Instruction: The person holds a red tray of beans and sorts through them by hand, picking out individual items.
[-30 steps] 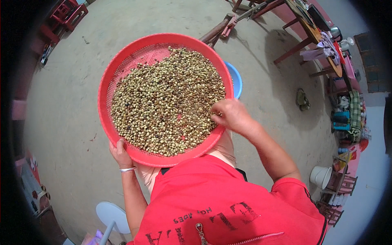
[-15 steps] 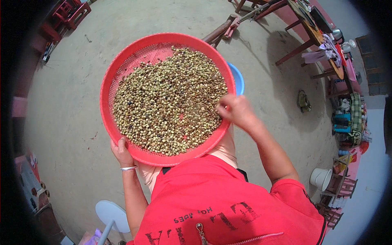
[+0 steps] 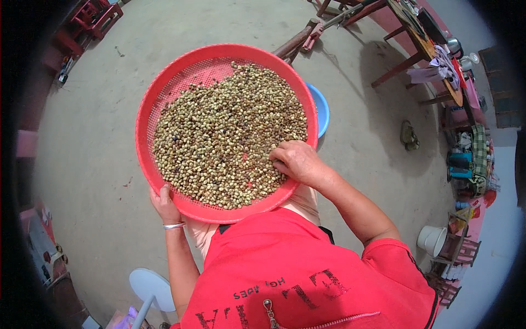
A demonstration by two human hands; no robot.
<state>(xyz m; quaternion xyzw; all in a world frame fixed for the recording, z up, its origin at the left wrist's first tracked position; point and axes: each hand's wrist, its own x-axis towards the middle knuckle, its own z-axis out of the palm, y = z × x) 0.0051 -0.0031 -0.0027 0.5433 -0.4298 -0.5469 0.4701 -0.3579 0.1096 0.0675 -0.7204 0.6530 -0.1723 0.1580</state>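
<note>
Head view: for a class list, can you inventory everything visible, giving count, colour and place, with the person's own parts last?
Tray: 1, red, centre
Beans: many, green and brown, in the tray
Basin: 1, blue, partly behind the tray's right rim
Post: 1, brown, above the tray
Table: 1, brown, upper right
Cloth: 1, lilac, at the table's edge
Furniture: count unclear, red, upper left
Bucket: 1, white, lower right
Clutter: count unclear, mixed, far right
Disc: 1, pale, lower left
Floor: 1, grey, all around
Bracelet: 1, silver, left wrist
Shirt: 1, red, bottom
Left hand: 1, bare, gripping the tray's lower-left rim
Right hand: 1, bare, at the beans, lower right
</note>
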